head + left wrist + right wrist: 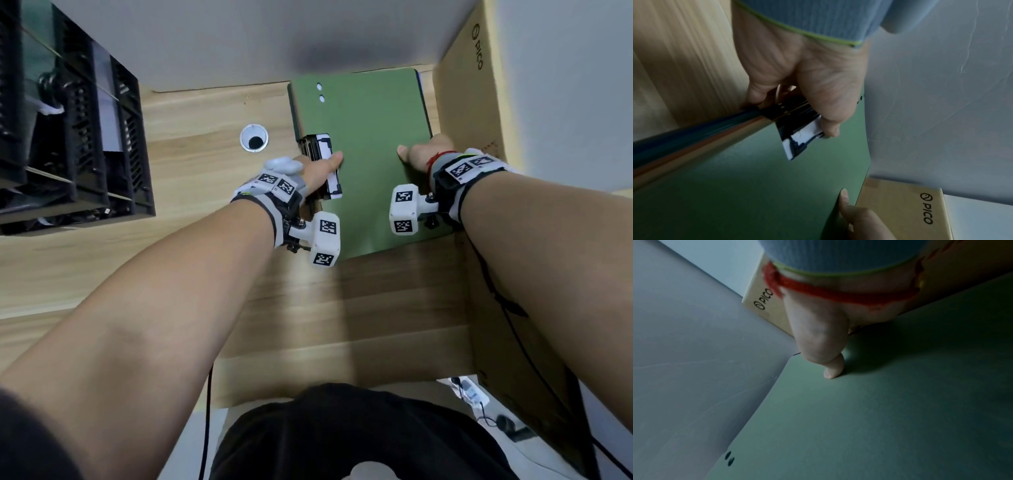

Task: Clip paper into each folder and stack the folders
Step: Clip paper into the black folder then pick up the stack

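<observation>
The left hand (317, 171) has its fingers (754, 95) curled under the spine edge of the green folder (363, 164) and its thumb (828, 123) pressed on the black clip (323, 164) there, so it grips folder and clip together. The right hand (419, 156) holds the folder's opposite edge: thumb (833, 369) flat on the cover, the other fingers hidden under the edge, apparently pinching it. The folder lies closed on the wooden desk (191, 144), its far end at the wall; the edges of other folders show beneath its spine, so it probably tops the stack.

The likely risk is skew: a push from one side alone could slide the smooth cover off the folders below, and the thumb could spring the clip.

Right of the folder, touching or nearly so, stands a cardboard box (469, 89) that crowds the right hand. Left of the folder sits a cable grommet (254, 137), and further left a black tray rack (68, 130), well apart.
</observation>
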`<state>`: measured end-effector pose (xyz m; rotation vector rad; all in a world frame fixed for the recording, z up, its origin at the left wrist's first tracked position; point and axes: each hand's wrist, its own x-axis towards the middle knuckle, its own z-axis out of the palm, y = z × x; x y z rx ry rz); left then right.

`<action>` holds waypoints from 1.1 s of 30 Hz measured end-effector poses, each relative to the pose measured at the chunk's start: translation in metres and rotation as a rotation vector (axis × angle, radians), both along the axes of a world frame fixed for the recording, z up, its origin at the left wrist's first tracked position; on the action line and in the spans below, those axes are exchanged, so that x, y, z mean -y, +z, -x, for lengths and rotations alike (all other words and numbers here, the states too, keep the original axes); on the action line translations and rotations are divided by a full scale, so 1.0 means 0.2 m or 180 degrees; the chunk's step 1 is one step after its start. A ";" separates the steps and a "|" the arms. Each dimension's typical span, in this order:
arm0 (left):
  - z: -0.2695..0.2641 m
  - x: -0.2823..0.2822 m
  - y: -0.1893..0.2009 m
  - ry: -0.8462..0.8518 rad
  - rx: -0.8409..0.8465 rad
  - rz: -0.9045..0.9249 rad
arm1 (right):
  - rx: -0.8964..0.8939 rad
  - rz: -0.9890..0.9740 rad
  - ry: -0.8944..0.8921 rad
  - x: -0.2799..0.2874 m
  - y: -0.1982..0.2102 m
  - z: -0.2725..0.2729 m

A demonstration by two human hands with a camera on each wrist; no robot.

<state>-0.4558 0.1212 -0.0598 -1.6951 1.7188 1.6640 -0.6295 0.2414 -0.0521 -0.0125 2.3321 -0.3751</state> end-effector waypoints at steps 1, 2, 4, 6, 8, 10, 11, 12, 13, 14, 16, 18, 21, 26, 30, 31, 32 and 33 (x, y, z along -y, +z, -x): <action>0.03 0.01 -0.05 -0.0004 -0.0013 -0.0035 | -0.0059 -0.0036 0.0044 0.01 -0.01 0.02; 0.05 0.02 -0.08 -0.0050 -0.0001 -0.0036 | -0.0093 -0.0053 0.0062 0.01 -0.03 0.03; 0.07 -0.01 0.02 -0.0158 0.0066 0.0023 | -0.0220 -0.0063 0.0131 0.03 -0.04 0.03; 0.10 -0.01 0.09 -0.0208 0.0132 0.0083 | -0.0415 -0.0202 0.0248 0.06 -0.06 0.03; 0.12 -0.01 0.10 -0.0267 0.0151 0.0126 | -0.0616 -0.0320 0.0400 0.09 -0.07 0.03; 0.12 -0.01 0.08 -0.0207 0.0117 0.0063 | -0.0618 -0.0343 0.0534 0.09 -0.08 0.04; 0.13 -0.01 0.07 -0.0190 0.0082 0.0058 | -0.0542 -0.0249 0.0573 0.08 -0.09 0.04; 0.13 -0.01 0.04 -0.0157 0.0094 0.0070 | -0.0461 -0.0093 0.0601 0.06 -0.10 0.05; 0.13 0.00 0.00 -0.0135 0.0111 0.0097 | -0.0417 0.0032 0.0593 0.05 -0.11 0.05; 0.14 -0.01 -0.02 -0.0114 0.0098 0.0167 | -0.0435 0.0053 0.0573 0.05 -0.13 0.04; 0.16 -0.01 -0.01 -0.0006 -0.0096 0.0233 | -0.0592 -0.0257 0.0510 0.08 -0.13 0.03; 0.18 -0.02 0.01 0.0139 -0.0289 0.0132 | -0.0711 -0.0442 0.0420 0.10 -0.13 0.02; 0.19 0.04 -0.09 0.0361 -0.0316 -0.0122 | -0.0706 -0.0402 0.0414 0.10 -0.14 0.01; 0.16 0.05 0.14 -0.0110 -0.0042 -0.0098 | -0.0782 -0.0342 0.0821 0.10 -0.09 0.01; 0.17 0.02 0.23 -0.0178 0.0275 0.0147 | -0.0737 0.0127 0.1004 0.08 0.01 -0.01; 0.16 0.02 0.24 -0.0112 0.0301 0.0189 | -0.0690 0.0217 0.1146 0.07 0.04 -0.03; 0.15 0.02 0.27 -0.0166 0.0286 0.0271 | -0.0616 0.0188 0.1290 0.07 0.07 -0.05; 0.14 0.01 0.30 -0.0372 0.0269 0.0362 | -0.0520 0.0087 0.1402 0.06 0.11 -0.07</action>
